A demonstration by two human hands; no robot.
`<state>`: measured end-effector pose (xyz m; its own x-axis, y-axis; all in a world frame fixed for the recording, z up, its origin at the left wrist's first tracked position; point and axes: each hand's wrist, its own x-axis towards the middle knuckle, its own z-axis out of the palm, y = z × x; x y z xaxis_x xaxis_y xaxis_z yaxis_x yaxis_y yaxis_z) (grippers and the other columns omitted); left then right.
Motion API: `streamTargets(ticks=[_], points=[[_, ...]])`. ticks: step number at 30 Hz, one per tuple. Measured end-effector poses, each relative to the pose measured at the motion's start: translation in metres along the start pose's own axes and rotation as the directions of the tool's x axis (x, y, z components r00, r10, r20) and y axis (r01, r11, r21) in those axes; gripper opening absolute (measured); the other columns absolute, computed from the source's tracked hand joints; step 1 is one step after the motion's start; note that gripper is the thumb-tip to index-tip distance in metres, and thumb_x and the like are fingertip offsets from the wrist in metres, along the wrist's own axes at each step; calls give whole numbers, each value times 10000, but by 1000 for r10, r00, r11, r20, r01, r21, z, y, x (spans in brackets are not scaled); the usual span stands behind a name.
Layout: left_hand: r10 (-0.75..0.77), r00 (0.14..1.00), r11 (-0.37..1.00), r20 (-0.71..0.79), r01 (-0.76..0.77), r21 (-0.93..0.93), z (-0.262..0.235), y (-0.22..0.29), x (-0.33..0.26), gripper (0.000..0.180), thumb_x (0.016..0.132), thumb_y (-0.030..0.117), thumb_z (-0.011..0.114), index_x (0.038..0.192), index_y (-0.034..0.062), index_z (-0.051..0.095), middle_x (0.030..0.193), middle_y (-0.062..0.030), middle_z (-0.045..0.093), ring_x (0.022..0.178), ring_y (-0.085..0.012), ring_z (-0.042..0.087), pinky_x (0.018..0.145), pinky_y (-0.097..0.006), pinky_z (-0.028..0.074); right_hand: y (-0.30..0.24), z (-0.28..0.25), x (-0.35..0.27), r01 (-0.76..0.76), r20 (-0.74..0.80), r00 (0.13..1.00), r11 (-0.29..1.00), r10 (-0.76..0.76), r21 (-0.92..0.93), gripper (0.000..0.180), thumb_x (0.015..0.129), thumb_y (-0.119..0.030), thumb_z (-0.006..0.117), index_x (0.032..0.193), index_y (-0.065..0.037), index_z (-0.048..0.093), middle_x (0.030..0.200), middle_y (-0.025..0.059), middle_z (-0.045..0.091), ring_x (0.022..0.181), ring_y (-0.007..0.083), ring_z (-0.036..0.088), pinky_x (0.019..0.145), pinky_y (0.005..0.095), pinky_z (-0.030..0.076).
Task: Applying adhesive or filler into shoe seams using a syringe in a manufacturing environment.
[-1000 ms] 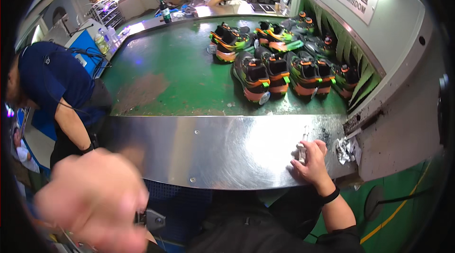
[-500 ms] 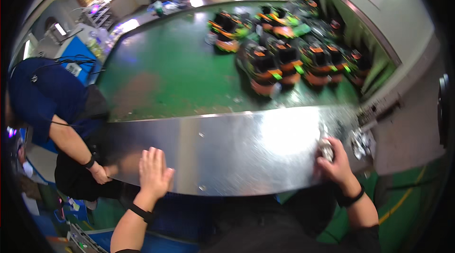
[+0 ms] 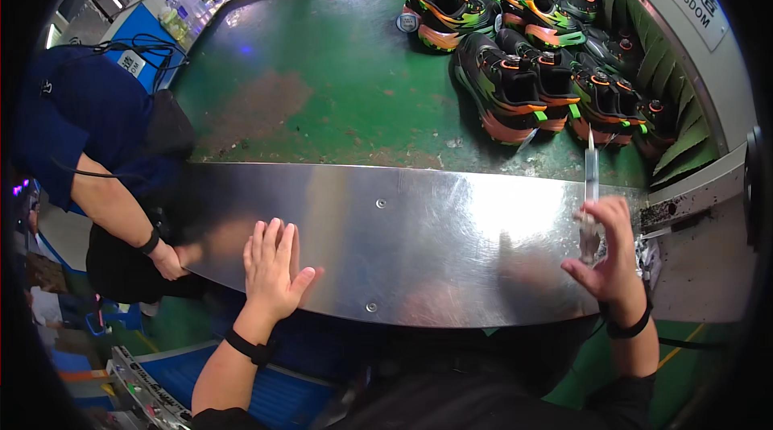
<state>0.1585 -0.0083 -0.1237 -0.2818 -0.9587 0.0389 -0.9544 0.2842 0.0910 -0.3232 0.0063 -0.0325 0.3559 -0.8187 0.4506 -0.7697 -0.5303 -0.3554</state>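
Note:
My right hand [image 3: 613, 257] curls round the back end of a slim clear syringe [image 3: 592, 168] at the right end of a shiny metal plate [image 3: 451, 285]. The syringe's thin tip points away from me, toward the shoes. Its rear part shows between my index finger and thumb, which stand apart; my palm side is partly hidden. My left hand [image 3: 276, 273] is over the plate's left half with fingers stretched and nothing held. Several black shoes [image 3: 501, 96] with orange and green trim stand beyond the plate at the right.
Green worktop [image 3: 338, 100] stretches beyond the plate, with scuffed patches. At the left sits a co-worker in dark blue [image 3: 93, 128], hand [image 3: 169, 259] near the plate's edge. Crumpled silvery wrap [image 3: 648, 257] lies by my right hand. A light wall panel [image 3: 713, 3] borders the right side.
The view has shifted, so the plate and shoes appear farther right and higher. My right fingers have spread a little at the syringe. My left hand stays open over the plate.

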Motion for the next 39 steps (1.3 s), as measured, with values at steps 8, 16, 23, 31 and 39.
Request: streamTargets(ticks=[8, 16, 23, 31, 39], points=[[0, 1000, 999, -7, 0, 43, 3, 1, -2, 759, 889, 536, 512, 1438, 31, 374, 1499, -207, 307, 1418, -412, 215, 1128, -554, 146, 35, 15, -116, -269, -88, 960, 963, 266, -29, 685, 644, -190, 827, 1233, -31, 514, 1086, 151, 558, 976, 338, 516, 866, 420, 438], [-37, 998, 999, 49, 35, 36, 7, 7, -6, 786, 886, 524, 536, 1475, 60, 302, 1533, -187, 247, 1441, -396, 147, 1149, -544, 99, 37, 19, -131, -343, -141, 927, 938, 347, 54, 679, 642, -145, 814, 1240, -39, 509, 1084, 148, 552, 986, 339, 509, 879, 406, 437], [-40, 998, 998, 55, 37, 55, 7, 1, -3, 790, 894, 545, 516, 1480, 63, 295, 1537, -190, 244, 1442, -397, 152, 1153, -542, 102, 30, 20, -125, -258, -100, 963, 962, 249, -89, 663, 651, -234, 822, 1214, -41, 529, 1085, 146, 586, 962, 345, 513, 867, 427, 430], [-33, 998, 996, 51, 29, 85, 8, 1, -2, 770, 896, 492, 526, 1486, 65, 276, 1539, -182, 233, 1444, -389, 148, 1150, -531, 125, 27, 22, -123, -259, -84, 964, 961, 251, -100, 665, 656, -234, 821, 1221, -41, 528, 1081, 150, 581, 945, 341, 502, 856, 426, 431], [-35, 998, 995, 56, 29, 96, 9, 0, -3, 775, 889, 482, 535, 1487, 69, 266, 1534, -181, 230, 1442, -393, 147, 1149, -534, 127, 30, 23, -125, -268, -81, 962, 959, 261, -89, 664, 661, -246, 822, 1219, -37, 530, 1077, 154, 582, 938, 342, 499, 847, 426, 426]])
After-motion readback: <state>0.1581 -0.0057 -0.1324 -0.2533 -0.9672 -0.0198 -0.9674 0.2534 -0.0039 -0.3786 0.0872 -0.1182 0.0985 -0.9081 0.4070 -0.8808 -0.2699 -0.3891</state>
